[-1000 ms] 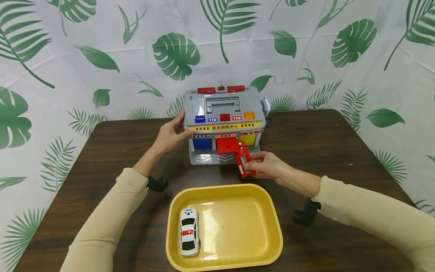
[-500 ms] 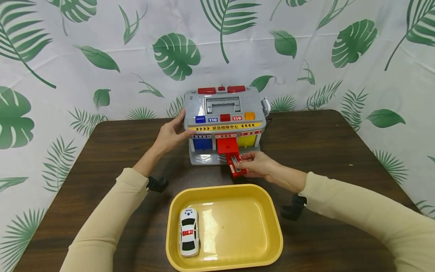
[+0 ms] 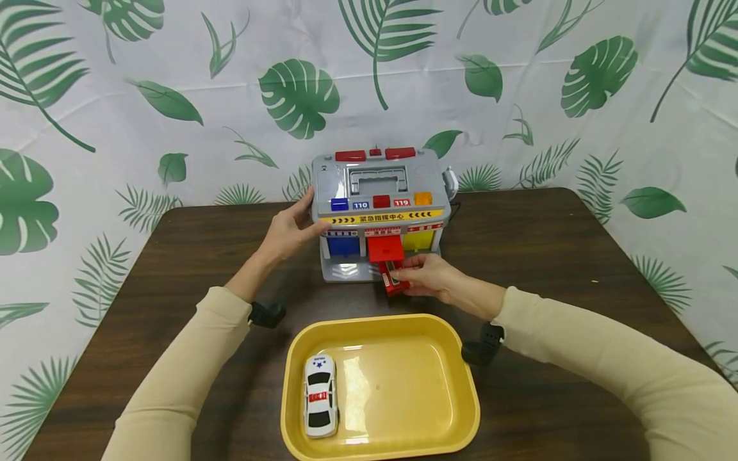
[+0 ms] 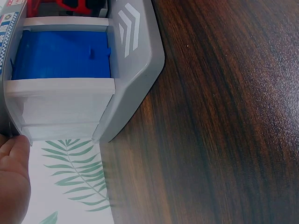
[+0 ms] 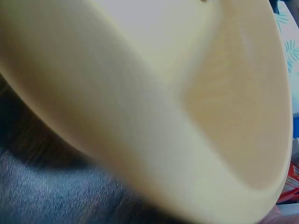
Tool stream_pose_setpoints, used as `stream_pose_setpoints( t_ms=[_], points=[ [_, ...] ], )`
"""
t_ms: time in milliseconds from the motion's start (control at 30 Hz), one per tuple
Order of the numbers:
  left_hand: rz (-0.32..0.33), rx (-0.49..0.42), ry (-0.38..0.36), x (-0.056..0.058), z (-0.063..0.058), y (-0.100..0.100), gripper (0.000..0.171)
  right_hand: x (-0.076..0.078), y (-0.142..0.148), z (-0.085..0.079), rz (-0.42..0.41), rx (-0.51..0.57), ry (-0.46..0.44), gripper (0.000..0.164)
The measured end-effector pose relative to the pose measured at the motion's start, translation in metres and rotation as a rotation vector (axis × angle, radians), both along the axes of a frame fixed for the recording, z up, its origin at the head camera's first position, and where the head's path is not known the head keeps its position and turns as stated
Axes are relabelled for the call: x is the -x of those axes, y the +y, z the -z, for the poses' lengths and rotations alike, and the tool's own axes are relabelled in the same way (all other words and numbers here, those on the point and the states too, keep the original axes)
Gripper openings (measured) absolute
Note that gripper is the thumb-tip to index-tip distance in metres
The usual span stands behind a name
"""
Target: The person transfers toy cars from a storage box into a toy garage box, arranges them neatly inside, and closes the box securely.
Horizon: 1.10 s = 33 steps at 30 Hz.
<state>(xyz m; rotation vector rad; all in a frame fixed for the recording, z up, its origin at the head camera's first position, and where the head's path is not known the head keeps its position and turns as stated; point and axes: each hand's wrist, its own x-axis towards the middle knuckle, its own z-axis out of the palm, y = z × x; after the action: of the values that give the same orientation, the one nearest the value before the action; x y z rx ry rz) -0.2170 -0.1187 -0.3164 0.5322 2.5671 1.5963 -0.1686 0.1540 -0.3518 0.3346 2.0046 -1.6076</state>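
Leaf-printed cloth [image 3: 450,115] is hanging behind a dark wood-grain table [image 3: 530,256], whose near edge is falling outside the head view. Lifted outward, a red door [image 3: 386,248] is hiding the far end of a red toy fire truck [image 3: 389,285] at the middle bay of a grey toy emergency station [image 3: 380,218]; how deep the truck is sitting is hard to tell. At the top of the left wrist view, red and black parts are being cut off. Across the right wrist view, a blurred yellow tray [image 3: 398,384] is covering nearly everything.

Reaching in from the lower right, the right hand [image 3: 429,274] is pinching the truck's near end between thumb and fingers. Coming from the lower left, the left hand [image 3: 288,232] is spreading wide against the station's left side, its thumb touching the front edge and its other fingertips partly disappearing behind the corner.

Three doors are lining the front: the red one, plus a blue door [image 3: 344,246] and a yellow door [image 3: 418,241], both hanging lowered. One white toy police car [image 3: 319,397] is resting along the tray's left side.
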Motion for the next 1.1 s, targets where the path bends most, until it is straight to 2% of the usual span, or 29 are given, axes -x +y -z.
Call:
stream_pose_setpoints(
  t_ms=[267, 700, 933, 1100],
  points=[
    [0.007, -0.012, 0.012, 0.0, 0.0, 0.0, 0.081, 0.007, -0.003, 0.0, 0.034, 0.02, 0.001, 0.05],
    [0.005, -0.008, 0.016, 0.0, -0.001, 0.0, 0.081, 0.011, -0.007, -0.004, -0.021, -0.064, 0.03, 0.051],
    [0.006, -0.006, 0.01, 0.0, 0.0, 0.0, 0.081, 0.01, -0.005, -0.007, -0.074, -0.178, 0.025, 0.055],
    [0.005, -0.006, 0.002, 0.001, 0.0, 0.001, 0.081, 0.01, -0.003, -0.008, -0.112, -0.175, 0.012, 0.056]
  ],
)
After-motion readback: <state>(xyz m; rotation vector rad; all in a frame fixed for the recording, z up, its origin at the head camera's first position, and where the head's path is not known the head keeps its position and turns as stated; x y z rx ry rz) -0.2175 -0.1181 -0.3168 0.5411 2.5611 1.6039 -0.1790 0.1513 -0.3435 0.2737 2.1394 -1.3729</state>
